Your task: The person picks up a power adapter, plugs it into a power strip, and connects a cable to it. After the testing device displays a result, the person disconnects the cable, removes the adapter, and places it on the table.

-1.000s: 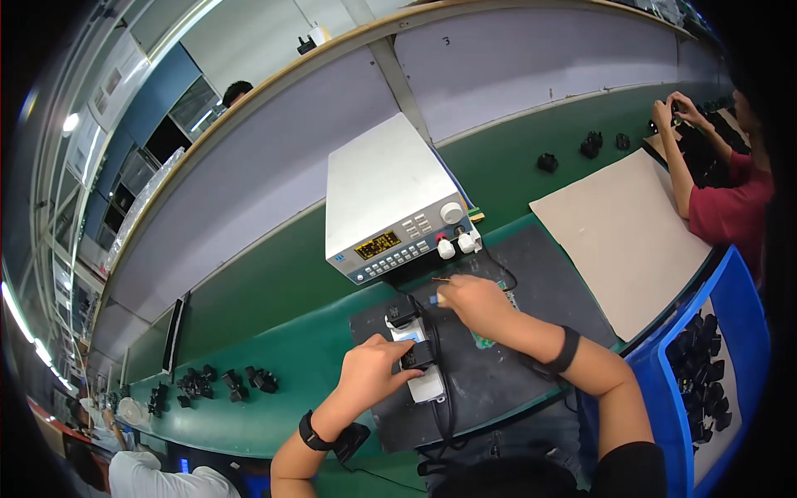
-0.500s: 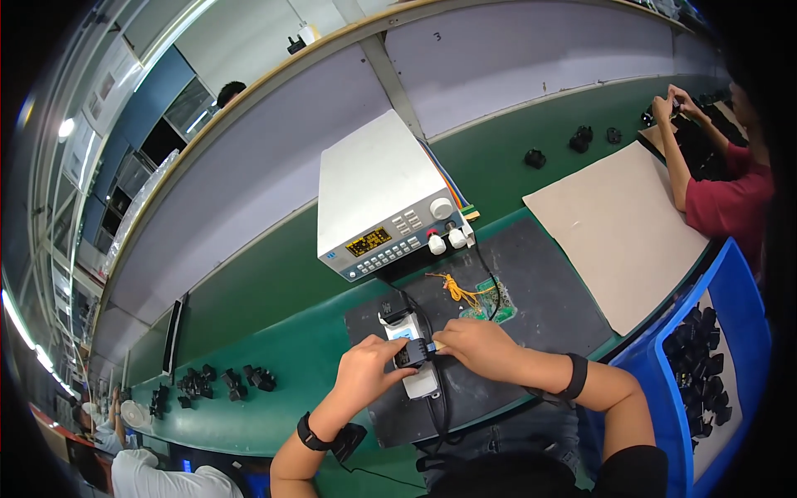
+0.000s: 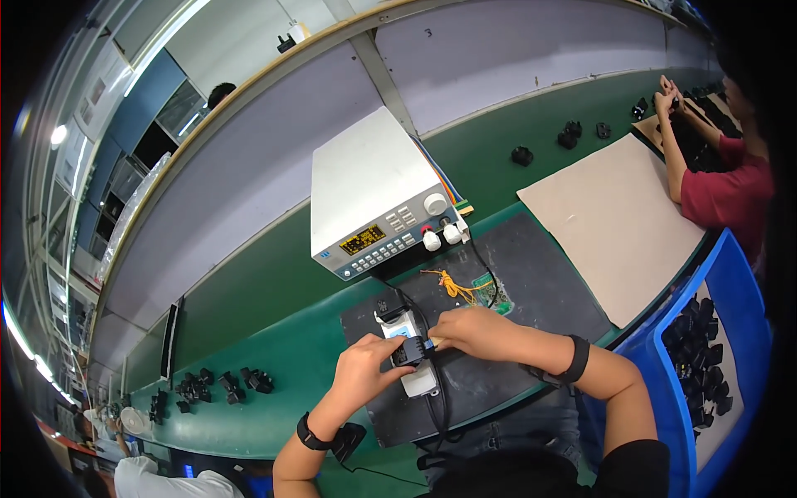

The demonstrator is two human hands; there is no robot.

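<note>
My left hand (image 3: 363,371) pinches a black power adapter (image 3: 408,352) between thumb and fingers, above a white power strip (image 3: 422,381) on the dark mat. From the other side, my right hand (image 3: 475,334) closes its fingertips on a small blue-and-tan connector (image 3: 432,344) that meets the adapter's right side. Whether the connector is fully seated in the adapter is too small to tell. A second black plug (image 3: 390,310) sits at the far end of the strip. Black cables (image 3: 440,390) run down beside it.
Behind the mat stands a white bench instrument (image 3: 374,191) with a lit display. A green circuit board (image 3: 496,297) and yellow wires (image 3: 452,286) lie right of it. Black adapters (image 3: 199,386) rest at left; a blue bin (image 3: 677,398) holds more. A co-worker in a red sleeve (image 3: 722,195) sits at right.
The whole view has shifted slightly. Both hands keep their hold on the adapter and connector, with hardly any movement between them. The co-worker's hands at right have moved a little.
</note>
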